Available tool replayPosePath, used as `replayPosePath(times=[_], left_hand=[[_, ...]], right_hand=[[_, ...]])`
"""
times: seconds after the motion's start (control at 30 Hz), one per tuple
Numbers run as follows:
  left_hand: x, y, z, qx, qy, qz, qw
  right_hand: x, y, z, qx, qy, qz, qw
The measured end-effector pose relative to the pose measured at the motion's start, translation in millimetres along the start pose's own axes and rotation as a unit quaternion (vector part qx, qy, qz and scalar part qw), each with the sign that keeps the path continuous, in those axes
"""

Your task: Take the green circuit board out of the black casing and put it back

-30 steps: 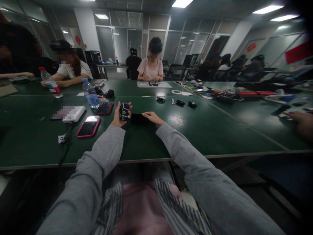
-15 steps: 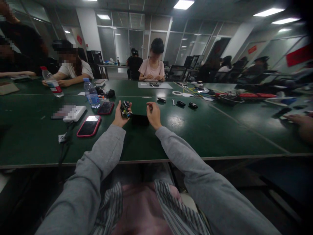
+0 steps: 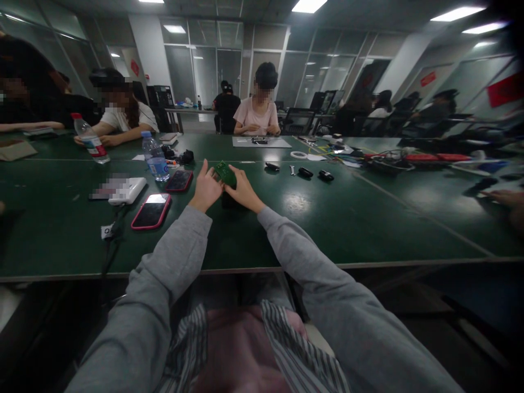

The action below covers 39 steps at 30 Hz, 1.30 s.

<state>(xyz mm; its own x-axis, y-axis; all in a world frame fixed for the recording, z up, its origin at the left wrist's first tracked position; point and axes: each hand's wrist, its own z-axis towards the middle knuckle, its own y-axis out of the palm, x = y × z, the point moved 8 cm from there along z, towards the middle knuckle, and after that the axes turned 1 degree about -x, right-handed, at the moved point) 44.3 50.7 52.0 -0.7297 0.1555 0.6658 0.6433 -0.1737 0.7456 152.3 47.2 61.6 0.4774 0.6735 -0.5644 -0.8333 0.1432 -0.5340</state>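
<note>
Your right hand [image 3: 244, 192] grips the green circuit board [image 3: 225, 173] | your left hand [image 3: 207, 188] at its edge, hold unclear | black object [image 3: 233, 201] nearby on the desk [image 3: 347, 218]

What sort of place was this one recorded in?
Probably an office-like electronics workroom: a green circuit board is held over a long glossy green table, with a black mesh-backed chair and tall glass partitions beyond.

I'd call this an office workroom: glass partitions [image 3: 203, 71], ceiling light panels [image 3: 310, 5], a mesh-backed chair [image 3: 299, 118], cables [image 3: 387, 163] strewn across a long green table [image 3: 347, 224].
</note>
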Motion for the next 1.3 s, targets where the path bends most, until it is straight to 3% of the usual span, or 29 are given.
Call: replayPosePath(times=[0.17,0.27,0.53,0.77,1.0,1.13,1.2,1.3], left_hand=[[-1,16.6,-10,-0.063,0.024,0.011,0.998],[5,9.8,-13,-0.051,0.027,0.034,0.998],[18,-34.2,3,0.015,0.057,0.019,0.998],[9,-35.5,5,0.016,0.032,0.036,0.999],[7,-40.7,6,0.027,0.037,0.03,0.998],[5,-43.6,8,0.028,0.037,0.039,0.998],[4,-45.7,10,0.024,0.033,0.044,0.998],[2,-48.1,13,0.009,0.022,0.049,0.999]], right_hand=[[42,-17,-1,0.057,0.139,0.135,0.979],[52,-21,-9,0.046,0.171,0.188,0.966],[32,-27,-16,-0.036,0.095,0.105,0.989],[22,-25,-17,-0.04,0.042,0.037,0.998],[21,-27,-31,-0.117,0.017,-0.004,0.993],[46,-65,-42,-0.137,0.012,-0.067,0.988],[76,-103,-50,-0.123,0.04,-0.129,0.983],[135,-179,-70,-0.087,0.109,-0.246,0.959]])
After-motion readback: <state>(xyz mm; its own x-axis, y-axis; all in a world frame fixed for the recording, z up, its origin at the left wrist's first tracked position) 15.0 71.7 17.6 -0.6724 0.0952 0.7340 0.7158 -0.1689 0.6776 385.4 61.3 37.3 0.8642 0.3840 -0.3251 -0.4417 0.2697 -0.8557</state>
